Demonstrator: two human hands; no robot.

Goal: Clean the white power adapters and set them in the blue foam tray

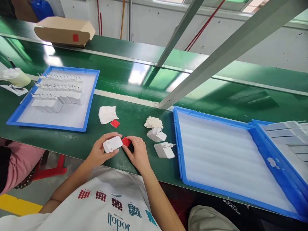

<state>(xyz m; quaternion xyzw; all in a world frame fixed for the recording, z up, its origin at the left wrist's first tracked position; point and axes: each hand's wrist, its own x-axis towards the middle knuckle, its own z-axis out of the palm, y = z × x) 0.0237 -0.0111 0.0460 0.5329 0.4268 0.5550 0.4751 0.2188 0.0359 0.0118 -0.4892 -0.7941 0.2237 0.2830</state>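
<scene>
Fingers of the left hand (99, 150) curl partway open around a white adapter (112, 144), holding it by the near edge of a green workbench (133, 120), as those of the right hand (139, 153) pinch a red square (125, 141) just beside it. Two more adapters (164, 150) sit right, near a blue tray (180, 154); a far-left tray (55, 127) carries rows of others.

- Charger (113, 144): plain white
- Squares (115, 123): bright red
- Table (134, 115): deep green
- Trays (48, 126): blue rims, white lining (207, 154)
- Lump (153, 122): cream
- Box (55, 27): tan, with a red label (75, 38)
- Shirt (103, 183): white, with checkered patches (100, 196) running from red through maroon to teal, and teal lettering (119, 222)
- Neighbour's sleeve (24, 160): pink
- Stool (53, 172): red
- Floor (45, 187): grey with a yellow stripe (19, 205)
</scene>
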